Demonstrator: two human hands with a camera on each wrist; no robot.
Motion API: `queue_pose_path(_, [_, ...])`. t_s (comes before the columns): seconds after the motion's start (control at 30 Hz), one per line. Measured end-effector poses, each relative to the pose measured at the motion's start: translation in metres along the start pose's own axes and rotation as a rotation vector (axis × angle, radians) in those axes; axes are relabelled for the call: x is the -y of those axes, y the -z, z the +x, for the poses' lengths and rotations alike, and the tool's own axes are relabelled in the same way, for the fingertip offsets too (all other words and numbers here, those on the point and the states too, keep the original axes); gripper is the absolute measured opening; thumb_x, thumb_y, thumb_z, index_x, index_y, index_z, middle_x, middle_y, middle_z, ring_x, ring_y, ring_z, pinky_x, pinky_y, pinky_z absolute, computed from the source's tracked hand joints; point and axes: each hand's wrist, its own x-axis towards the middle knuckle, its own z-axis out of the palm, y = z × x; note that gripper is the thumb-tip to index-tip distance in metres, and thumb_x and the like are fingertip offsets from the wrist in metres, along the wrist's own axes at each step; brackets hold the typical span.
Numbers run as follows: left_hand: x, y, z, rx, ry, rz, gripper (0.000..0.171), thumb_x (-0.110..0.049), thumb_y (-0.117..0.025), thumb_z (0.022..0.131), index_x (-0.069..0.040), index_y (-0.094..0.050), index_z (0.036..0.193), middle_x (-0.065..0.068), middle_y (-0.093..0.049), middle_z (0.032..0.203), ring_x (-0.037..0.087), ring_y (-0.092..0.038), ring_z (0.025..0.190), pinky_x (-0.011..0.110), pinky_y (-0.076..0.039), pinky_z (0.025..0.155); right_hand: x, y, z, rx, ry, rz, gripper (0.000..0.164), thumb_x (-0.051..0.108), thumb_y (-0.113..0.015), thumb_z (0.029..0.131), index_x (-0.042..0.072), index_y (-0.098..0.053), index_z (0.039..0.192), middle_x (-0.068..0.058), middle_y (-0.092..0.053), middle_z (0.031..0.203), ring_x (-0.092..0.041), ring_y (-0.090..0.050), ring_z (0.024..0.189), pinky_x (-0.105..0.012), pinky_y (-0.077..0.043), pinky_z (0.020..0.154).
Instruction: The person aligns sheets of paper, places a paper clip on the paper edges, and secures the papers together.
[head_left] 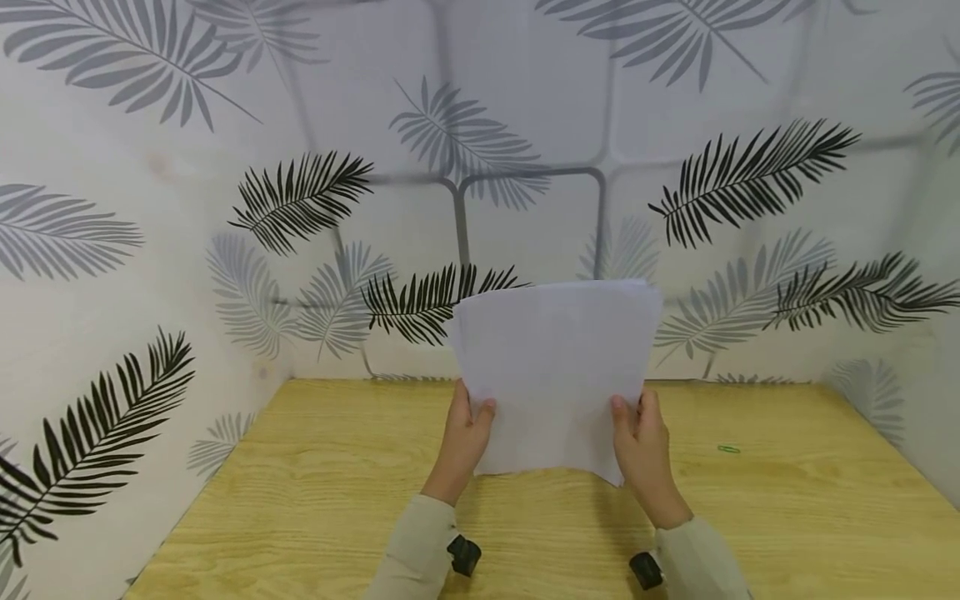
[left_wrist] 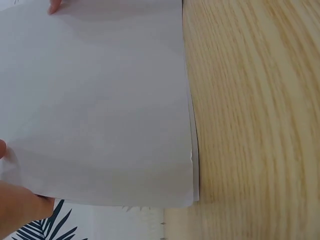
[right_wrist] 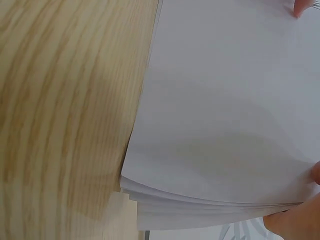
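The site is an indoor desk station; whether it belongs to a home or an office cannot be determined. A flat, pale yellow, wood-grained worktop (head_left: 322,508) forms the work surface. A white wall covering (head_left: 525,92), printed with black and grey feather-shaped leaves, bounds it at the rear and both sides. Stationery indicates desk use: a stack of plain white paper sheets (head_left: 558,375) and a green, looped paper clip (head_left: 728,449).
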Motion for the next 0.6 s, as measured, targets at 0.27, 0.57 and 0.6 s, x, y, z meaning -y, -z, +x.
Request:
queue_pose_path(0.27, [-0.012, 0.002, -0.001, 0.0, -0.053, 0.041, 0.045, 0.001, -0.043, 0.097, 0.002, -0.03, 0.14, 0.023, -0.042, 0.136, 0.036, -0.036, 0.132, 0.054, -0.023, 0.11, 0.003, 0.001, 0.002, -0.045, 0.063, -0.057, 0.02, 0.004, -0.048, 0.1, -0.011, -0.045, 0.112, -0.029, -0.059, 0.103, -0.036, -0.056, 0.092, -0.041, -0.045, 0.074])
queue_pose_path(0.57, [-0.018, 0.007, -0.004, 0.051, -0.126, 0.055, 0.038, 0.002, -0.042, 0.098, -0.001, -0.034, 0.135, 0.02, -0.047, 0.125, 0.033, -0.046, 0.121, 0.051, -0.033, 0.103, 0.005, -0.002, 0.002, -0.063, 0.084, -0.048, 0.017, 0.003, -0.049, 0.099, -0.01, -0.046, 0.109, -0.028, -0.06, 0.104, -0.034, -0.057, 0.094, -0.042, -0.043, 0.075])
queue_pose_path(0.6, [-0.018, 0.007, -0.004, 0.057, -0.132, 0.056, 0.037, 0.002, -0.042, 0.098, -0.001, -0.034, 0.134, 0.02, -0.048, 0.124, 0.033, -0.046, 0.12, 0.051, -0.033, 0.103, 0.005, -0.003, 0.001, -0.061, 0.086, -0.046, 0.016, 0.003, -0.049, 0.099, -0.01, -0.046, 0.109, -0.029, -0.06, 0.103, -0.035, -0.057, 0.093, -0.042, -0.044, 0.075])
